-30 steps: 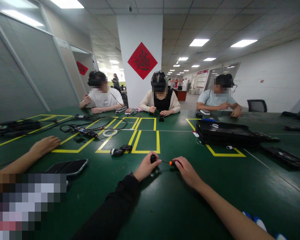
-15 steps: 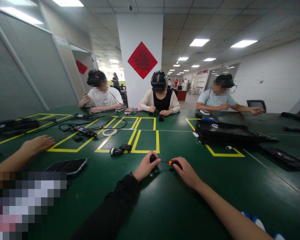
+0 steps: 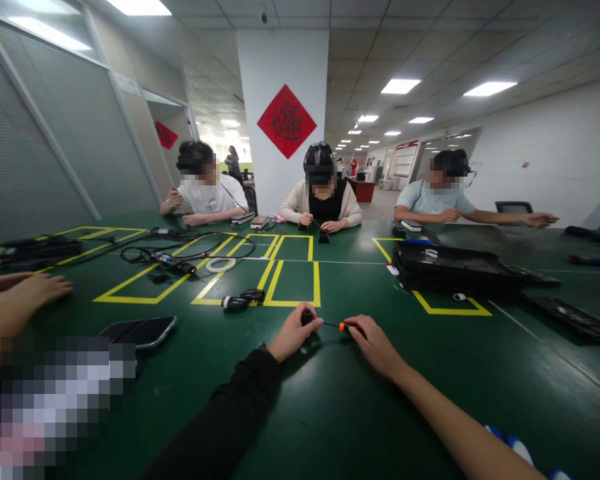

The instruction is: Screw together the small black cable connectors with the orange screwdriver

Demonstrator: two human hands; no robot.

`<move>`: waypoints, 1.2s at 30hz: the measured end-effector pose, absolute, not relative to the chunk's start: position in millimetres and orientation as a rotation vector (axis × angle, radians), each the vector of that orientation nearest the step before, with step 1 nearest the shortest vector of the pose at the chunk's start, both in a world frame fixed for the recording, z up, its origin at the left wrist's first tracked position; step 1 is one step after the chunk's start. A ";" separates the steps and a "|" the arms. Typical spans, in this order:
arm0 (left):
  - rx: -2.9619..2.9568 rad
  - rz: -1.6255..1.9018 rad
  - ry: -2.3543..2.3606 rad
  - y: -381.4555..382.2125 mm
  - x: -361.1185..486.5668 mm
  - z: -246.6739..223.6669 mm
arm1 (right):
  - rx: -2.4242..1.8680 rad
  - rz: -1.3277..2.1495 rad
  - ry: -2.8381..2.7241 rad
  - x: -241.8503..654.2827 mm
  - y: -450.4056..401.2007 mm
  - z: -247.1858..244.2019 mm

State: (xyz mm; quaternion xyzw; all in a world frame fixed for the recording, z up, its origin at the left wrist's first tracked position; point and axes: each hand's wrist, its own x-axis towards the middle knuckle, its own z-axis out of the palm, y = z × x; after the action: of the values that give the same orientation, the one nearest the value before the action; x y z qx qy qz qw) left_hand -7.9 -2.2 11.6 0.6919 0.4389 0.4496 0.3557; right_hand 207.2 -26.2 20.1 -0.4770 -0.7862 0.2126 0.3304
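Observation:
In the head view my right hand (image 3: 377,343) is closed around a screwdriver (image 3: 343,327) with an orange collar and a dark handle, mostly covered by my fingers. Its thin shaft points left, to the fingers of my left hand (image 3: 290,335). My left hand pinches a small black part (image 3: 307,317) with a rounded end, just above the green table (image 3: 310,413). The shaft's tip is at this part or my fingertips; whether it touches cannot be made out.
Black cylindrical parts (image 3: 237,302) lie left of my hands, beyond a phone-like slab (image 3: 140,332). Cables (image 3: 167,260) spread behind. Black trays (image 3: 445,263) are stacked at right. Another person's hands (image 3: 35,293) rest at far left. Three people sit opposite.
The neighbour's hand at far left has moved left, and a second hand shows there. The person opposite at right has reached farther right. My hands keep nearly the same pose.

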 end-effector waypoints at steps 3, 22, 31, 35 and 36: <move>1.777 1.157 1.136 -2.2 -8.1 11.3 | -1.228 0.527 -2.080 207.2 -26.3 20.0; 1.775 1.147 1.108 -0.9 -8.0 9.0 | -1.223 0.508 -2.064 206.3 -27.4 18.3; 1.765 1.146 1.111 0.0 -8.5 7.7 | -1.251 0.521 -2.052 206.8 -26.0 17.9; 1.762 1.138 1.124 1.2 -9.1 5.4 | -1.224 0.494 -2.088 207.2 -24.6 17.6; 1.762 1.139 1.124 1.2 -9.2 5.4 | -1.223 0.500 -2.084 207.4 -24.9 17.5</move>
State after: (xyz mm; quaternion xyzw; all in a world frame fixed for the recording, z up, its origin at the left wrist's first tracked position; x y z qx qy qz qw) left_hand -9.2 1.2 5.4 0.6873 0.4384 0.4441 0.3717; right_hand 207.4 -24.9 17.5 -0.4679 -0.7970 0.1911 0.3307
